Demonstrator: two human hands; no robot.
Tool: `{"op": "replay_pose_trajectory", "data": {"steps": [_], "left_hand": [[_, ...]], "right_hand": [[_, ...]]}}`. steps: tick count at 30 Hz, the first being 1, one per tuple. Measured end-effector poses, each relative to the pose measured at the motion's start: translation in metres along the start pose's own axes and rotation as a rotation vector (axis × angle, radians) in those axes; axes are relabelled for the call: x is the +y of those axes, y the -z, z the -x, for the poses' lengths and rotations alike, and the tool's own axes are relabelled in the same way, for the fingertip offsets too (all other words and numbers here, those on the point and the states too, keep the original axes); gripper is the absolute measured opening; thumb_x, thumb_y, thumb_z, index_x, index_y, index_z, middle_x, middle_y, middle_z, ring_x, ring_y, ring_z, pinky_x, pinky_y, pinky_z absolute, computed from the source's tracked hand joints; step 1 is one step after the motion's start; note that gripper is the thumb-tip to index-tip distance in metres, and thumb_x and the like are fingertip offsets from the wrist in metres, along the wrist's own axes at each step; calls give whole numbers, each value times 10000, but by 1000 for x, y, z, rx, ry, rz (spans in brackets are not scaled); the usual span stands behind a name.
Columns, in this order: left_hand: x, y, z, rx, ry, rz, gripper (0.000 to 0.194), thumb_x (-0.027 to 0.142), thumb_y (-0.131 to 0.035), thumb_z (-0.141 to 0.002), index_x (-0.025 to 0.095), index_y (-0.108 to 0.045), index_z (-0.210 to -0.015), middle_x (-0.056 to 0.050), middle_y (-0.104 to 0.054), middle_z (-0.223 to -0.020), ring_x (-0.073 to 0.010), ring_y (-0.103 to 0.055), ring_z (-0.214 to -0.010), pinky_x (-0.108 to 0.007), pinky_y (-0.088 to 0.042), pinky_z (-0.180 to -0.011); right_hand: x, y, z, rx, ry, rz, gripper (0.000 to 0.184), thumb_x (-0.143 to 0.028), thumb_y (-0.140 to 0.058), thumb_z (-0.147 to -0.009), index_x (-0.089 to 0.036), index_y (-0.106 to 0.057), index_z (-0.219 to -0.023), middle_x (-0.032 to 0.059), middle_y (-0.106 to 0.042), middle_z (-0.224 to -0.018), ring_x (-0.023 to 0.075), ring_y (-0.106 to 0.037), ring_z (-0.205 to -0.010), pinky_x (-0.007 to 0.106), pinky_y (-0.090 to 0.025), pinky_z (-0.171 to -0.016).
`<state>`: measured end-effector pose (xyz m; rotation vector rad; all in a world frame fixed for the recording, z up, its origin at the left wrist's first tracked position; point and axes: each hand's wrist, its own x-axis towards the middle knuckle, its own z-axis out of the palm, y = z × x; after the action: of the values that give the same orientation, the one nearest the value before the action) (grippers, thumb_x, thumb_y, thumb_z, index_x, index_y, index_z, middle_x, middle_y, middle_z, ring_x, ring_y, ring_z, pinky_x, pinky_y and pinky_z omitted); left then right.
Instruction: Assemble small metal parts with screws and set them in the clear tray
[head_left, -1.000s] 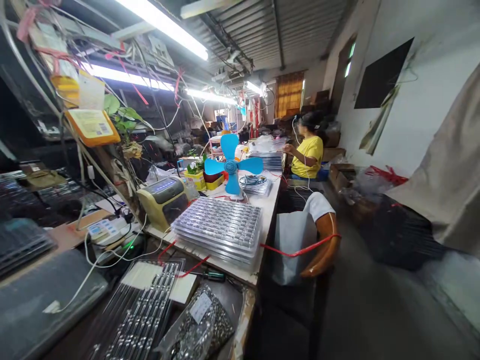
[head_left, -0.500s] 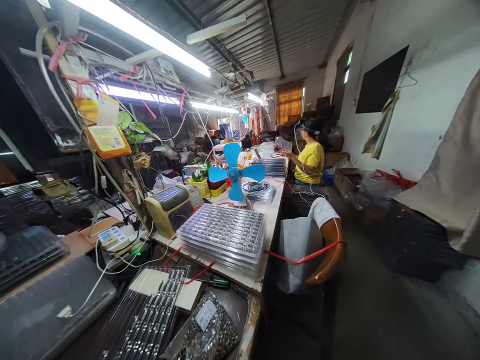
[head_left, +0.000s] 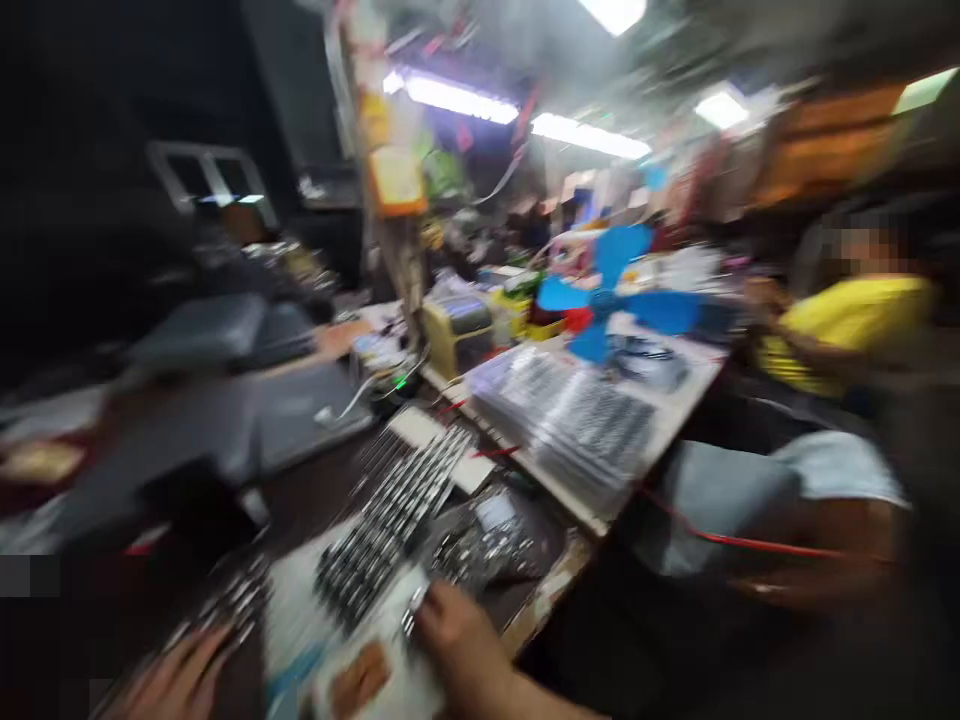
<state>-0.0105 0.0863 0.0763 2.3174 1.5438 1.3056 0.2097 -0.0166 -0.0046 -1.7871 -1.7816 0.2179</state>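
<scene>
The whole view is smeared by motion. My right hand (head_left: 469,640) is closed at the bottom centre, pinching a small shiny metal part (head_left: 412,612) by the thumb and fingers. At the lower left my left hand (head_left: 184,675) lies with fingers stretched out, at the edge of several shiny metal pieces (head_left: 238,605). Between the hands are a pale sheet (head_left: 289,590) and a brown patch (head_left: 361,680). Just beyond stands a tray of metal parts (head_left: 394,520) in rows. A clear bag of small metal parts (head_left: 487,540) lies right of that tray.
Stacked clear trays (head_left: 562,410) sit on the white bench, with a blue fan (head_left: 600,300) behind them. A chair with a grey cover (head_left: 727,510) and a red cord (head_left: 765,545) stands at the right. A person in yellow (head_left: 847,330) sits beyond it.
The view has swung left and down, so the bench and fan appear further right. Both my hands have come into view, the right one with a small metal part.
</scene>
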Motion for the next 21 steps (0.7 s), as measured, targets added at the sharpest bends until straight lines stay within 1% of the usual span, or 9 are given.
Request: {"op": "replay_pose_trajectory", "data": {"steps": [1, 3, 4, 6, 7, 11, 15, 18, 21], "left_hand": [[-11, 7, 15, -39, 42, -63, 266, 300, -558, -877, 191, -582, -1119, -83, -574, -1198, -194, -585, -990, -380, -511, -826], [-30, 12, 36, -108, 123, -168, 174, 257, -583, -846, 238, -654, -1003, -36, -658, -1047, -199, -606, -957, -366, -490, -855], [-36, 10, 42, -158, 130, -195, 155, 229, -591, -830, 251, -674, -959, -22, -680, -989, -200, -616, -935, -360, -480, -857], [-41, 0, 42, -297, 79, -204, 201, 202, -530, -862, 243, -670, -1000, -40, -686, -1021, -215, -613, -961, -383, -443, -877], [-39, -7, 37, -323, 81, -203, 209, 199, -509, -874, 238, -669, -1002, -44, -690, -1019, -214, -615, -954, -383, -429, -877], [-24, -36, 9, -345, 174, -186, 149, 230, -547, -862, 213, -680, -925, -52, -705, -938, -216, -619, -899, -372, -396, -853], [-25, -51, -9, -349, 241, -137, 77, 261, -637, -796, 199, -680, -778, -49, -699, -828, -208, -625, -808, -345, -408, -797], [-33, -46, -9, -340, 318, -79, 113, 272, -603, -811, 191, -667, -766, -48, -692, -792, -197, -628, -756, -324, -435, -740], [-35, -25, 7, -331, 394, 38, 192, 310, -524, -853, 177, -647, -914, -50, -685, -839, -166, -636, -719, -281, -473, -672]], "right_hand": [[-1, -6, -2, -6, 36, -3, 102, -130, -561, -852, -201, -625, -818, 1, -626, -778, 116, -579, -708, 186, -438, -610], [0, -17, -7, -77, 107, -48, 98, -97, -576, -821, -182, -623, -816, 41, -621, -841, 155, -576, -778, 230, -435, -663], [1, -21, -10, -78, 160, -30, 82, -116, -576, -827, -185, -621, -822, 44, -615, -842, 160, -574, -778, 239, -435, -671], [6, -26, -13, -49, 243, -18, 66, -156, -557, -854, -189, -614, -849, 44, -606, -842, 160, -574, -774, 247, -437, -683], [8, -26, -14, -27, 275, -13, 70, -176, -543, -869, -191, -609, -856, 41, -602, -836, 157, -575, -768, 246, -439, -684], [8, -22, -11, 37, 323, -18, 118, -212, -487, -908, -194, -586, -844, 36, -598, -823, 148, -580, -754, 239, -448, -684], [5, -20, -11, 41, 323, -32, 147, -227, -465, -919, -194, -584, -840, 40, -598, -824, 152, -583, -756, 248, -459, -684], [5, -17, -12, 20, 320, -86, 150, -232, -459, -922, -192, -597, -879, 47, -603, -857, 150, -589, -783, 250, -472, -704], [4, -12, -16, 24, 317, -118, 176, -223, -441, -929, -188, -613, -912, 57, -607, -897, 149, -585, -830, 255, -476, -737]]}}
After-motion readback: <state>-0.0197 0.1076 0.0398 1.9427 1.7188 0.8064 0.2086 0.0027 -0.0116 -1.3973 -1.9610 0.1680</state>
